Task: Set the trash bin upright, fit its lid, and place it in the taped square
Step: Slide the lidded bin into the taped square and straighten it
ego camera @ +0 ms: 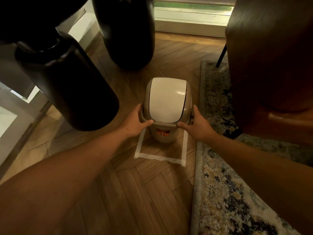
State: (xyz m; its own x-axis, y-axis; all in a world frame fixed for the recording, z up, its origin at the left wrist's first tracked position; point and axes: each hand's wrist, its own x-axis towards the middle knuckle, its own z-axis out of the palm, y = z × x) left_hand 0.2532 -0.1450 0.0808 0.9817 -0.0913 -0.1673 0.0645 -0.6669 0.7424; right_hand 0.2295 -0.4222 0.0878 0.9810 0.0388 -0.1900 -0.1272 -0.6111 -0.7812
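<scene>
The trash bin (pixel 164 134) stands up with its lid (pixel 166 100) on. The left hand (pixel 135 122) and right hand (pixel 196 124) hold the lid's sides. The bin seems to sit inside the taped square (pixel 159 156), near its far side.

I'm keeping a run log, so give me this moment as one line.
bin: upright, in taped square | lid: fitted | left hand: on lid rim | right hand: on lid rim | rug: beside square

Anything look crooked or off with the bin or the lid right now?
Nothing stands out. The trash bin is upright inside the taped square, lid seated evenly, left hand and right hand gripping its rim.
</scene>
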